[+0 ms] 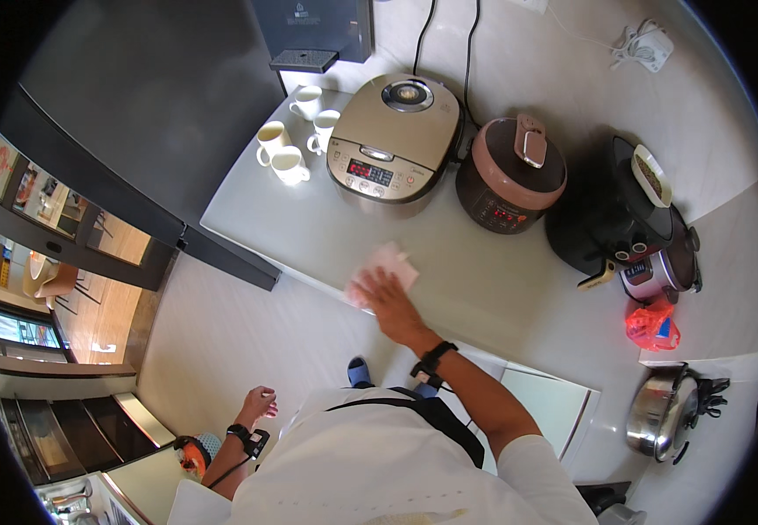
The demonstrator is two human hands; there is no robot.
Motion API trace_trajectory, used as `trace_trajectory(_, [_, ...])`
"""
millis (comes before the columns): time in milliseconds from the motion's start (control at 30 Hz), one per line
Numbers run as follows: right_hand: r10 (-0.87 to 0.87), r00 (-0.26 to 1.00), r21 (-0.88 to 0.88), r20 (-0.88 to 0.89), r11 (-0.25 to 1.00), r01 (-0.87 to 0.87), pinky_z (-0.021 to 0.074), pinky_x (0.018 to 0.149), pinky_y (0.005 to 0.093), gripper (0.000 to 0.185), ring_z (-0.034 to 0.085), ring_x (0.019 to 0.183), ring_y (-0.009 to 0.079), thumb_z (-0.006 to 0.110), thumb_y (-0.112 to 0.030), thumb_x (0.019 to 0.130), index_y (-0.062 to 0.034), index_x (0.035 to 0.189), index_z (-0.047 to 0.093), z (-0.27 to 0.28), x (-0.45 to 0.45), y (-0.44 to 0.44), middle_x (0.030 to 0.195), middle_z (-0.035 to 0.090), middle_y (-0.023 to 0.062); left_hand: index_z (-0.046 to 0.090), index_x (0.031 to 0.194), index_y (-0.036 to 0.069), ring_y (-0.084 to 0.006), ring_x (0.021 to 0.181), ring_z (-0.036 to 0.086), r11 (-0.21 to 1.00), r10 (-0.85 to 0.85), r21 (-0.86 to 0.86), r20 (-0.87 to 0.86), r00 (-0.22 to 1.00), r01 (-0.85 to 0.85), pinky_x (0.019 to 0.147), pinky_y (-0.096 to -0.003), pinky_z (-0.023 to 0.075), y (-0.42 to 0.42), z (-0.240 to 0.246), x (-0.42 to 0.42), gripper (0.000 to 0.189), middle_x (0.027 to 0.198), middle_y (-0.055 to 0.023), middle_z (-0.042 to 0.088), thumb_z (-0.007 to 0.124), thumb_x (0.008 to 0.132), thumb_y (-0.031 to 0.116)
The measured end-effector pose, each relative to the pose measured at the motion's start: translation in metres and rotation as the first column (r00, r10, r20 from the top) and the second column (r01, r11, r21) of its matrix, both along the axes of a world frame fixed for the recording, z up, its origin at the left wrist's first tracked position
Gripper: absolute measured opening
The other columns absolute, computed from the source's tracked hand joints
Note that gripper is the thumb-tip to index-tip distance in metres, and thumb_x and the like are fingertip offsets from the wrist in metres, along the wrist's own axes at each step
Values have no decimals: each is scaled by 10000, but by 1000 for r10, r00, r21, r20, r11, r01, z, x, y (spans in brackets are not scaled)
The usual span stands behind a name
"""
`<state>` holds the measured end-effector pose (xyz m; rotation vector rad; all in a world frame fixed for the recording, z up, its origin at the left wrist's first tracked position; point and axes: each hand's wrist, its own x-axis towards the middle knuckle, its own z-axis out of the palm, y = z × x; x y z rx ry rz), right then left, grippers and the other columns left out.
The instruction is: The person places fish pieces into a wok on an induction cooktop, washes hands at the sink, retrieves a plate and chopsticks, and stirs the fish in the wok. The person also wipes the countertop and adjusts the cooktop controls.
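Observation:
My right hand [389,305] lies spread on a pink cloth [397,261], pressing it flat against the light countertop [326,243] near its front edge. The cloth is slightly blurred. Off to the lower left, my left hand [261,401] hangs beside my body over the floor, its fingers curled loosely; whether anything is inside them cannot be told. Beyond the cloth stands a gold rice cooker [395,138] with a lit panel. Several mugs [287,163] are grouped to its left. Right of it is a pink and brown electric pressure cooker [510,174].
A black air fryer [589,203] carries a small white dish [651,176]. Close by are a smaller cooker [658,275] and a red plastic bag [653,328]. A steel pot [658,413] stands at right. An opened drawer [543,400] is near my right forearm.

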<state>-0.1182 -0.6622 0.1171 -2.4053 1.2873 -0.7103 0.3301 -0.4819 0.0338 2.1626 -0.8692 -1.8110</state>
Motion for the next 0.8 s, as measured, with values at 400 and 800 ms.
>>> trace_trajectory(400, [-172,971,-32,-165,985,169,287,1213,519,515,368,1471,388,544,-74,962,-123,1473,511,-1,-68,-87,1557,450,130,583,1234,-41,-261,639,715,999,-14,-32,23,1000,15,568,-403,640,-16,0,40,326,824,-157,674,626,964,136])
trace_trajectory(800, [-708,683,-102,-182,704,703,394,1143,501,491,471,1365,442,628,-124,953,-159,1437,551,-2,-266,27,1505,504,178,591,1242,-34,-255,666,706,994,-112,-1,-1,994,112,589,-400,619,-35,-22,20,331,861,-160,691,645,965,140])
